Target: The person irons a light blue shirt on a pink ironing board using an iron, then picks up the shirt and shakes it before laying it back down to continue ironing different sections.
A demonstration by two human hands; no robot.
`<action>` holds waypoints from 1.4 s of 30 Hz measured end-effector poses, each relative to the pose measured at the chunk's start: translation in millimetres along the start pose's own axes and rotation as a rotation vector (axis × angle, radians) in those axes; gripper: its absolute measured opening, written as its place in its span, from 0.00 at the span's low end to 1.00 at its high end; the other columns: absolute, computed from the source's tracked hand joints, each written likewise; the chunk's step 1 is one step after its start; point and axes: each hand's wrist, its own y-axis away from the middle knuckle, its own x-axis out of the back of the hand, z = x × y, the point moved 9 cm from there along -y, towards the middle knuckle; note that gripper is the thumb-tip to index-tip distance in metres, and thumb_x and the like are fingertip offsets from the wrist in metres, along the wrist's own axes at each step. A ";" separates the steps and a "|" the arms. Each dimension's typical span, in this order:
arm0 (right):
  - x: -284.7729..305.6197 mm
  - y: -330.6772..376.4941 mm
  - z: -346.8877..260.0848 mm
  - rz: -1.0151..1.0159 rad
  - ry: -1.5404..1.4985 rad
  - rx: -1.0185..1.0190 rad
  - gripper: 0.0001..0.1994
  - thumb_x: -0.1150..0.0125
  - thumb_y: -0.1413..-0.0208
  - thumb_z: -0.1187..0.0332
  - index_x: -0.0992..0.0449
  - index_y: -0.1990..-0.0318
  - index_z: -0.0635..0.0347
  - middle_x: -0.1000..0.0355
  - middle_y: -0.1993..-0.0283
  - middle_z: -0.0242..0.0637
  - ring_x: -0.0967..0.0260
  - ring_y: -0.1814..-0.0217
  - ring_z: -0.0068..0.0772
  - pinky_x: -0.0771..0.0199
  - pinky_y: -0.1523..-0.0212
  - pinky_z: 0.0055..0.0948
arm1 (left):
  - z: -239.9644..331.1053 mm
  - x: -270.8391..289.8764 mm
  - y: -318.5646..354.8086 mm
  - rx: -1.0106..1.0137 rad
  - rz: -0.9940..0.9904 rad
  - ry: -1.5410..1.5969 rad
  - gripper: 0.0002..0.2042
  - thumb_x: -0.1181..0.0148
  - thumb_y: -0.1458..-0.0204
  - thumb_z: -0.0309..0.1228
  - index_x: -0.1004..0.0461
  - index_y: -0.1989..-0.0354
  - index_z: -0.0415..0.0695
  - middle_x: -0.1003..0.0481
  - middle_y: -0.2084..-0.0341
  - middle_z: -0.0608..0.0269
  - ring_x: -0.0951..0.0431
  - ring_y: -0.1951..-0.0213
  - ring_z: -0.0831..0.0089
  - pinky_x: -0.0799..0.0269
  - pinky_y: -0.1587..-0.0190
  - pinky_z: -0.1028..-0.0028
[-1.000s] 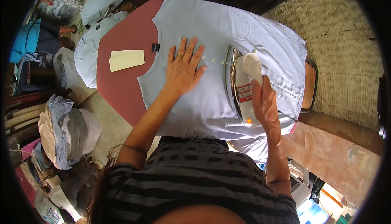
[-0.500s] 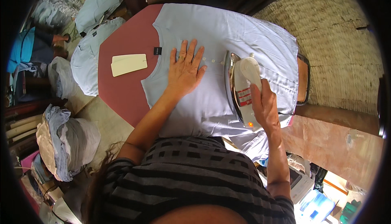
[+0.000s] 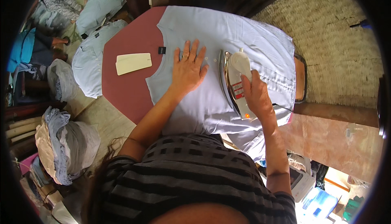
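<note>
A light blue garment [image 3: 195, 24] with a round neckline and a row of small buttons lies spread over a reddish ironing board [image 3: 118, 87]. Flat on its upper part, just below the neckline, rests my left hand [image 3: 188, 70], fingers spread. My right hand [image 3: 257, 95] is wrapped round the handle of a clothes iron [image 3: 240, 65], which stands on the cloth to the right of my left hand, its orange light lit. A dark neck label [image 3: 161, 50] shows at the collar, and a cream paper tag [image 3: 133, 63] lies on the board beside it.
Bundles of pale blue clothes [image 3: 91, 61] sit left of the board, and a wrapped clothes pile [image 3: 67, 146] stands nearer on the left. Another person's legs [image 3: 45, 46] show at far left. A woven wall [image 3: 334, 40] and a wooden panel [image 3: 330, 142] border the right side.
The iron, gripped by my right hand, has slid a little to the left across the garment. My left hand stays spread on the cloth.
</note>
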 end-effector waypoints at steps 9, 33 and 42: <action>3.1 -3.4 -22.1 -0.042 -0.060 -0.073 0.14 0.46 0.34 0.65 0.37 0.59 0.69 0.29 0.76 0.64 0.27 0.70 0.69 0.30 0.74 0.53 | -12.9 -2.1 -0.9 -0.055 -0.039 -0.019 0.28 0.47 0.41 0.38 0.39 0.32 0.42 0.44 0.29 0.59 0.49 0.27 0.59 0.55 0.32 0.45; 33.2 66.7 65.2 -0.011 -0.447 -0.538 0.13 0.50 0.33 0.60 0.32 0.60 0.62 0.39 0.83 0.30 0.43 0.86 0.18 0.44 0.86 0.27 | 15.4 9.7 -6.4 -0.086 -0.056 0.048 0.31 0.46 0.42 0.40 0.42 0.31 0.42 0.49 0.27 0.57 0.50 0.27 0.54 0.57 0.32 0.43; 0.2 -3.0 66.9 -0.101 0.064 0.158 0.12 0.47 0.41 0.78 0.28 0.50 0.62 0.35 0.47 0.62 0.30 0.72 0.41 0.31 0.73 0.42 | 30.4 -21.5 3.8 -0.103 -0.116 0.048 0.32 0.47 0.41 0.46 0.42 0.31 0.43 0.49 0.27 0.56 0.53 0.26 0.55 0.59 0.30 0.45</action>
